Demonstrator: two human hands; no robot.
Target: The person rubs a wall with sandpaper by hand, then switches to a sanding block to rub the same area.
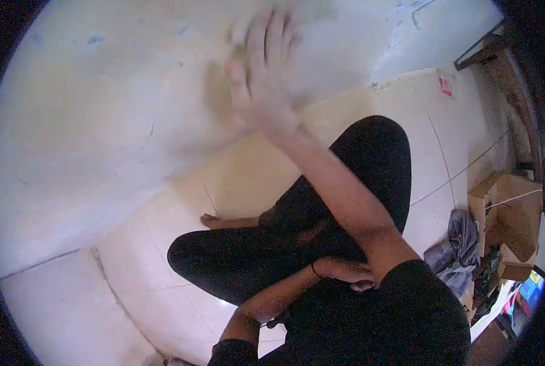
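Rising pale and scuffed across the upper left of the view, the wall (101, 122) is met by the right hand (266, 73), which is laid flat against it at the end of a raised, outstretched arm. A brownish patch (216, 91) is seen on the wall just beside the thumb side of that hand, partly under the palm. The hand and the patch are smeared by motion blur, so it cannot be told whether the patch is a thing pressed under the palm or a mark on the wall itself. The fingers are stretched out and spread, not curled around anything.

The left hand (342, 269) is rested low in the lap, its fingers curled inward. Whether anything is enclosed cannot be told, since it is partly covered by the right upper arm. A dark band (314, 270) is worn at its wrist.

Crossed legs (254, 256) in black are seen on the cream tiled floor (162, 256), with a bare foot (211, 219) showing. At the right edge, cardboard boxes (510, 213) and a grey cloth (461, 244) are piled, cut off by the dark rim of the lens.
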